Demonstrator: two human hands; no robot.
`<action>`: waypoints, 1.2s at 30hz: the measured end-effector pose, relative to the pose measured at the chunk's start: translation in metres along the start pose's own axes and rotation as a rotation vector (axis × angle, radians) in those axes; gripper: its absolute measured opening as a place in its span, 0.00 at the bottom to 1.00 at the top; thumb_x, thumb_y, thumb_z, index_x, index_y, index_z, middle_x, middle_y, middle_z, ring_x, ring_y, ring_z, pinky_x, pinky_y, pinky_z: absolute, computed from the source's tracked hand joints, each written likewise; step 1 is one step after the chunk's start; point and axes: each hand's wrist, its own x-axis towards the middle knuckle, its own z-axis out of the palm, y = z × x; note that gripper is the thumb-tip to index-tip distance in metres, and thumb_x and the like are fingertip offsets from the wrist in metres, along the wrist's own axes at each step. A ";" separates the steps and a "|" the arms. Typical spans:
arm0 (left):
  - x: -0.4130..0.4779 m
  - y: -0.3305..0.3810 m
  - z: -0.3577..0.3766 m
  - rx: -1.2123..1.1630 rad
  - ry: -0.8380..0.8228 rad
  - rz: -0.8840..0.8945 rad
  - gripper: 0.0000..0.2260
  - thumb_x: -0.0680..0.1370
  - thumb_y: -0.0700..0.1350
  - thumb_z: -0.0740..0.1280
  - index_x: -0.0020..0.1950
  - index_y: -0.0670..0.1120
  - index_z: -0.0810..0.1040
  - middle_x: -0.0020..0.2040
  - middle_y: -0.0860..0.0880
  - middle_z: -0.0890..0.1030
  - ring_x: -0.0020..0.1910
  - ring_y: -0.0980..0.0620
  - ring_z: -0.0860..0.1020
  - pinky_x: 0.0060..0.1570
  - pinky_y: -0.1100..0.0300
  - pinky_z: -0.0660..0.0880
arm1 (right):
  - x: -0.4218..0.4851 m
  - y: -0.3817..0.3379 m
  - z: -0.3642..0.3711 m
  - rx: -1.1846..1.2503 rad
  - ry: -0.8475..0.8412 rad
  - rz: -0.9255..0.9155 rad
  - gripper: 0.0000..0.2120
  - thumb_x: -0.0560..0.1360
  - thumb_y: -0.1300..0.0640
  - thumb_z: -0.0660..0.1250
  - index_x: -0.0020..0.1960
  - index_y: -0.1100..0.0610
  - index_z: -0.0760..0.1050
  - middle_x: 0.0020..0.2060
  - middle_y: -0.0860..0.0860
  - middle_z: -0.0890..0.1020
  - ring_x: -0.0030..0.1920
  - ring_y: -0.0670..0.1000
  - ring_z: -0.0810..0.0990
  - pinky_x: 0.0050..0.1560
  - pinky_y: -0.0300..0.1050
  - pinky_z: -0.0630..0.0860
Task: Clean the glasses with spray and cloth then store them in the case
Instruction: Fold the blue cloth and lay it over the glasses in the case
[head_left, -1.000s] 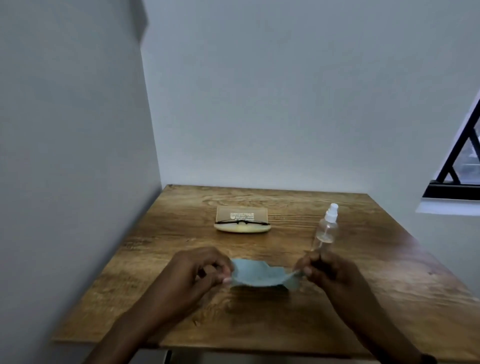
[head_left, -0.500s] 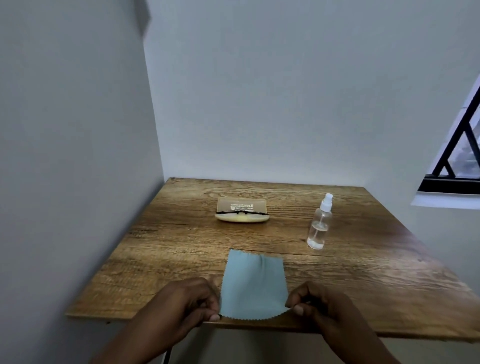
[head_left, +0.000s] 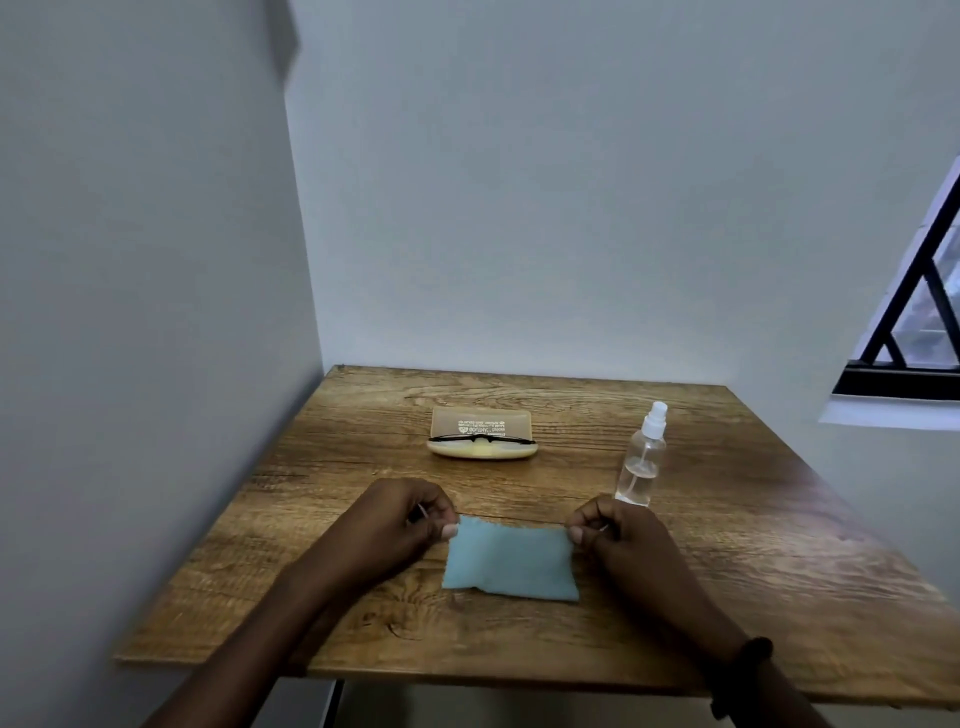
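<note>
Glasses (head_left: 480, 441) lay across the open case (head_left: 480, 422) at the counter's (head_left: 753, 571) far middle, long axis left-right, ahead of both hands, the left hand (head_left: 400, 519) slightly nearer. Its fingers (head_left: 441, 522) and the right hand's (head_left: 623, 535) each pinched a far corner of the cloth (head_left: 511, 564).

A wooden table (head_left: 727, 597) with strong brown grain fills the lower half of the frame. Its front edge runs across the bottom and its far edge meets the back wall (head_left: 571, 182), which is plain, pale grey-white and fills the upper middle. The table's left edge runs along the left wall (head_left: 130, 312), which takes up the whole left side of the frame. At the right edge a window (head_left: 930, 291) shows, with a black frame (head_left: 898, 382) and slanted black bars. A white sill (head_left: 883, 414) lies just below it. The view through the panes is too blurred to make out.
</note>
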 end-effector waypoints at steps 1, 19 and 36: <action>0.008 -0.002 0.002 0.019 -0.019 -0.008 0.05 0.77 0.47 0.74 0.42 0.56 0.83 0.44 0.59 0.86 0.44 0.63 0.81 0.42 0.66 0.74 | 0.004 0.000 0.001 -0.012 0.013 0.001 0.06 0.77 0.59 0.71 0.43 0.50 0.82 0.40 0.47 0.85 0.39 0.38 0.81 0.37 0.31 0.74; 0.035 -0.015 0.010 0.016 -0.002 -0.070 0.02 0.77 0.48 0.74 0.45 0.53 0.86 0.41 0.55 0.86 0.40 0.63 0.81 0.40 0.66 0.75 | 0.009 0.012 0.014 -0.088 0.125 -0.032 0.08 0.75 0.59 0.73 0.42 0.47 0.81 0.38 0.43 0.83 0.40 0.38 0.80 0.37 0.31 0.71; 0.024 -0.012 0.026 0.194 0.170 0.112 0.06 0.75 0.49 0.74 0.50 0.56 0.87 0.47 0.58 0.78 0.47 0.60 0.77 0.44 0.56 0.77 | -0.026 -0.048 0.104 -0.653 0.129 -0.575 0.06 0.67 0.47 0.71 0.41 0.48 0.79 0.45 0.46 0.80 0.47 0.49 0.77 0.46 0.47 0.76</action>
